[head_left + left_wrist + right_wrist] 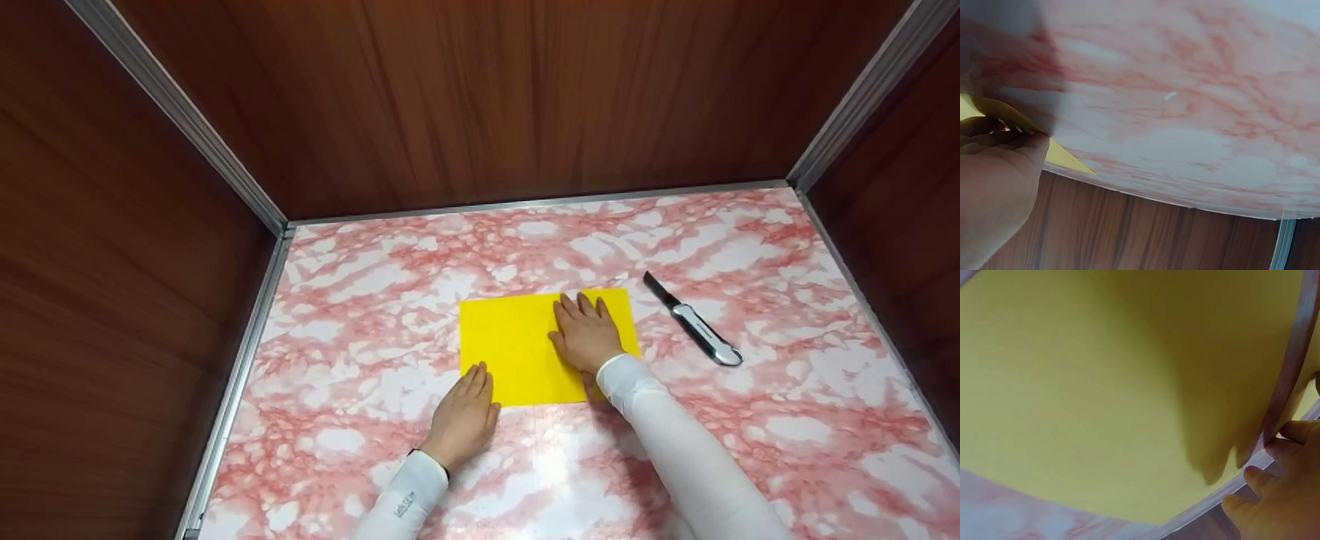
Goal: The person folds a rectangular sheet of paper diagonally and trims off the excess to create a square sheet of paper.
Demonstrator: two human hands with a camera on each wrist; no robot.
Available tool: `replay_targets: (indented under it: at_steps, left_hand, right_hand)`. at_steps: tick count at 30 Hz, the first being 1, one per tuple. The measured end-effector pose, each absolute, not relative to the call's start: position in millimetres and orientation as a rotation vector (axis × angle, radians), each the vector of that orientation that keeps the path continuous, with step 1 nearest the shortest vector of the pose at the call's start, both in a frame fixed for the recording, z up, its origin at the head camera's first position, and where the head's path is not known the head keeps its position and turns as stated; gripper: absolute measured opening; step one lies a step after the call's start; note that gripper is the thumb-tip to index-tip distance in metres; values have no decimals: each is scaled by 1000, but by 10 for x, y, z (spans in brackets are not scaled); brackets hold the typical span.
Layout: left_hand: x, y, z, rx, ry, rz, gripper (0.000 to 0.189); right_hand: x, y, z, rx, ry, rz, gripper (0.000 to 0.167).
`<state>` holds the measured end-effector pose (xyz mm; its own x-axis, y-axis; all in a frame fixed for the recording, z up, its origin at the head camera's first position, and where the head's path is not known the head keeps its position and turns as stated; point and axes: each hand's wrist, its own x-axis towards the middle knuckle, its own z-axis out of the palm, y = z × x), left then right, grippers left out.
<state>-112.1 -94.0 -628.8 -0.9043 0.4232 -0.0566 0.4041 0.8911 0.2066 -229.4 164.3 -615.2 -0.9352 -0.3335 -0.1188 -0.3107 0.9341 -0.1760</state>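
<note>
A yellow sheet of paper (pixel 517 345) lies flat on the table. My left hand (pixel 465 416) rests its straight fingers on the sheet's near left corner, and the left wrist view shows the same hand (pixel 999 174) at the paper's edge. On the sheet's right part lies my right hand (pixel 589 337), fingers spread, palm down. In the right wrist view, a narrow pink gap (pixel 1289 371) separates the broad yellow surface (pixel 1072 394) from more yellow beside my fingers; the hand hides much of this in the head view.
Right of the paper lies a utility knife (pixel 694 322) with a silver and dark green handle, its black blade out and pointing to the far left. The red-and-white marbled tabletop (pixel 360 315) is bounded by dark wood panels (pixel 480 97) with metal edging.
</note>
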Motion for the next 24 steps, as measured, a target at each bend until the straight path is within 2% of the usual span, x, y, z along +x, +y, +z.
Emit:
replay_targets:
  at_steps: [9,14,18,24]
  left_hand:
    - [-928,-1051,-6143,534,2852,283,74]
    - [-926,-1071,-6084,495,2797,239,79]
    - [-1026,-1068,-6030,511,2810,231,73]
    - [-1243,-1075,-5977,520,2907,321,52]
  right_hand:
    - [-2313,1645,-6169,-463,2925,-224,67]
    - [-2326,1647,-6182,-465,2926,-241,66]
    - [-2334,1676,-6191,-466,2936,-281,66]
    - [-2270,1772,-6211,-492,2950,-356,67]
